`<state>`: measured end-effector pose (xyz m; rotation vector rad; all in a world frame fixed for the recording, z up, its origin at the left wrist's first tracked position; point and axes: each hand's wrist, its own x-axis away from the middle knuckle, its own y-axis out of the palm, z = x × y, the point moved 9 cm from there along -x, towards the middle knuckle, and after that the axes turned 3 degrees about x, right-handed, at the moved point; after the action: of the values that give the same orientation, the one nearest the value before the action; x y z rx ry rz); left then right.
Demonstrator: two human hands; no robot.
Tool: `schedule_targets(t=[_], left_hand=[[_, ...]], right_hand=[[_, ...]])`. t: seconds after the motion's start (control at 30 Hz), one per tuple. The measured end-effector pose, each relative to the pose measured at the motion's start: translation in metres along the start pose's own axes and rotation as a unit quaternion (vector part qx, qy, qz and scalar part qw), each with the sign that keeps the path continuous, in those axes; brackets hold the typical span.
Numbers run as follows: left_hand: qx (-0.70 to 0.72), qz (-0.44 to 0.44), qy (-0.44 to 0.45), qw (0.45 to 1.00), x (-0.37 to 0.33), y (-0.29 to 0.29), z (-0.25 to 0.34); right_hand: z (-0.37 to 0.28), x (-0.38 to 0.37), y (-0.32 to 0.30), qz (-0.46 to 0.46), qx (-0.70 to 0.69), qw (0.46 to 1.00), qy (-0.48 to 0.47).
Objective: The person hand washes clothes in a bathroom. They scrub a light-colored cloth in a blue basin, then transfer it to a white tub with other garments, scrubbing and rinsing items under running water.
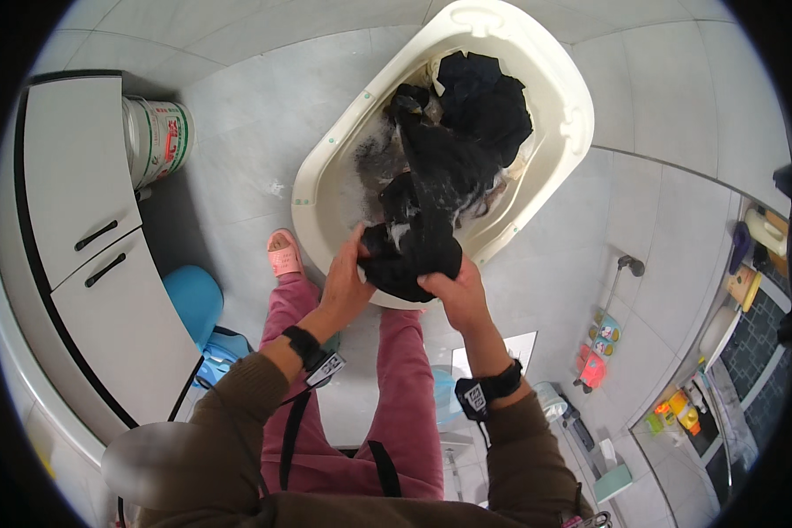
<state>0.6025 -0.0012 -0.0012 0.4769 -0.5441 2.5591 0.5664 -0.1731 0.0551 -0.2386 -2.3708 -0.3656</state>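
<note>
A wet black garment [440, 167] with streaks of suds stretches from my hands into a cream plastic tub [563, 84]. My left hand [348, 280] is closed on its near left edge. On the near right edge, my right hand [458, 292] grips the same cloth, thumb on top. The gathered near end is held up at the tub's near rim. More dark cloth [480, 84] lies heaped at the tub's far end, and foamy grey water [374, 167] shows on the left side. Some fingertips are hidden behind the fabric.
Left stands a grey-white cabinet [88, 176] with black handles; beside it are a white bucket [163, 136] and a blue plastic basin [192, 299]. My foot in a pink slipper [283, 253] is near the tub. A shelf with bottles [678, 414] is at right.
</note>
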Motion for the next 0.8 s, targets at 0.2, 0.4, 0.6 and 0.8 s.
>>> schedule_targets(t=[0.2, 0.4, 0.6, 0.8], left_hand=[[-0.245, 0.06, 0.169, 0.953, -0.056, 0.007, 0.059], [-0.218, -0.143, 0.23, 0.938, -0.079, 0.038, 0.075], [0.001, -0.136, 0.157, 0.978, -0.076, 0.044, 0.062], [0.249, -0.077, 0.072, 0.963, -0.067, 0.045, 0.063]], right_hand=[[-0.061, 0.049, 0.009, -0.007, 0.311, 0.93, -0.195], [-0.096, 0.085, 0.029, -0.061, 0.25, 0.939, -0.227], [-0.124, 0.103, 0.03, -0.07, 0.254, 0.919, -0.292], [-0.09, 0.129, -0.009, 0.044, 0.126, 0.962, -0.24]])
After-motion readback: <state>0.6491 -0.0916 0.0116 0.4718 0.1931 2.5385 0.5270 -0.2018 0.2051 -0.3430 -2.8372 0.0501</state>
